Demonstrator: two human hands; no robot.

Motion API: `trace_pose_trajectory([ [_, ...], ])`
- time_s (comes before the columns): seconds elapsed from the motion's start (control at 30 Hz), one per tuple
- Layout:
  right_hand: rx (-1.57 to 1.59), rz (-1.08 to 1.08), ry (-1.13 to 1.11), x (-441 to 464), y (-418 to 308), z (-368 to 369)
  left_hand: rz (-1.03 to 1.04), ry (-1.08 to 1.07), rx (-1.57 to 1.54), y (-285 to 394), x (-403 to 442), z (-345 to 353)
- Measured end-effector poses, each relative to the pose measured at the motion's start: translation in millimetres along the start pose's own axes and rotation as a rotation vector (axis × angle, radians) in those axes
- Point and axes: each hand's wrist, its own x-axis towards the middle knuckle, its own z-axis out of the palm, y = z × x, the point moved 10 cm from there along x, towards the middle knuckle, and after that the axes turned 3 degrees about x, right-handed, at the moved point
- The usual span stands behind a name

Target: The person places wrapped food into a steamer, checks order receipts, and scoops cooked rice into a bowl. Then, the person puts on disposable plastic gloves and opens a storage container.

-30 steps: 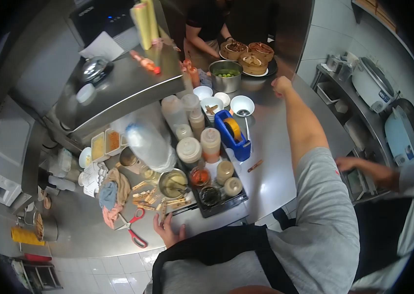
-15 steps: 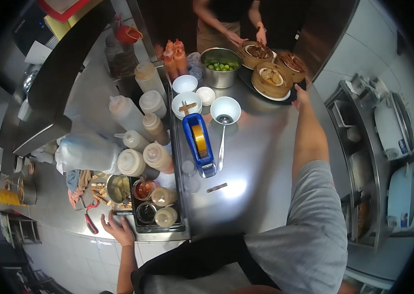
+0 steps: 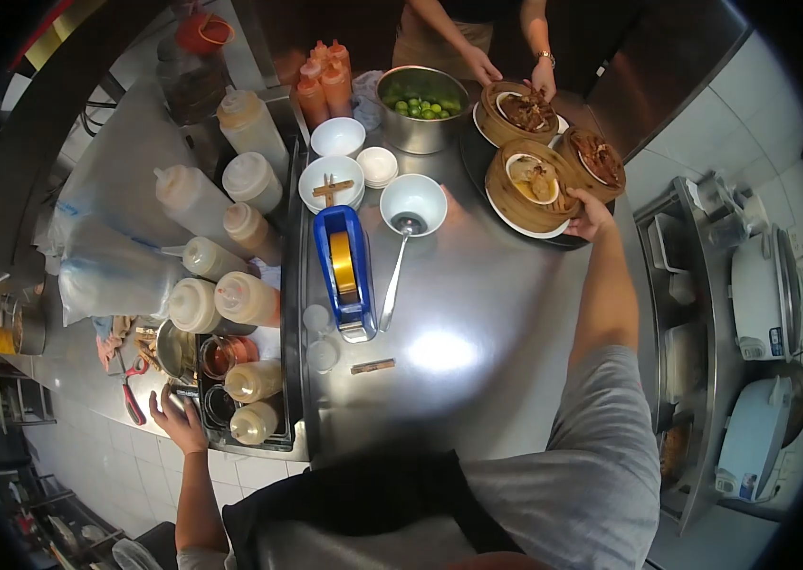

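Steel counter, right hand at the front steamer

Bright glare along the bare middle of the steel counter [image 3: 477, 389]; tiled wall and shelves with appliances to the right. At the far end, on a dark round tray [image 3: 563, 241], three bamboo steamers with food: front steamer [image 3: 508, 203] over a white plate [image 3: 514, 225], left steamer [image 3: 493, 123] and right steamer [image 3: 580, 163] just behind.

Right hand [image 3: 593, 217] stretched far across, thumb against the rim of the front steamer, fingers curved low beside the plate's edge; impossible to tell how firmly closed. Left hand [image 3: 179, 425] at the near edge, fingers spread apart, beside the end of the black tray [image 3: 289, 418] crowded with squeeze bottles and dark and red sauces; contact there unclear. Red-handled scissors [image 3: 133, 401] just left of that hand.

Opposite, two hands of a co-worker: one [image 3: 485, 66] near the left steamer, the other [image 3: 542, 80], watch at the wrist, reaching to the food inside. Nearby, a steel pot [image 3: 422, 140] of green fruit, then white bowls, the stacked ones [image 3: 316, 197] with crossed wooden clips on top. Closer, a spoon [image 3: 394, 285] leaning out of a single bowl [image 3: 414, 198], a blue tape dispenser [image 3: 333, 261] just beside, and a loose wooden clip [image 3: 373, 366].
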Motion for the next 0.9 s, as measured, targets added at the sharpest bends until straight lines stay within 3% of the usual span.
trace_pose_trajectory([
  [0.27,0.174,-0.112,0.029,-31.1,20.9,13.2,0.025,-0.01,0.001,-2.0,-1.0,2.7],
  [0.57,0.093,-0.251,0.036,-97.0,20.5,38.9,0.027,-0.016,-0.044,0.6,-1.7,-2.5],
  [0.9,0.196,-0.31,-0.037,-168.1,95.2,39.4,0.032,0.002,-0.086,-9.8,-5.7,-1.7],
])
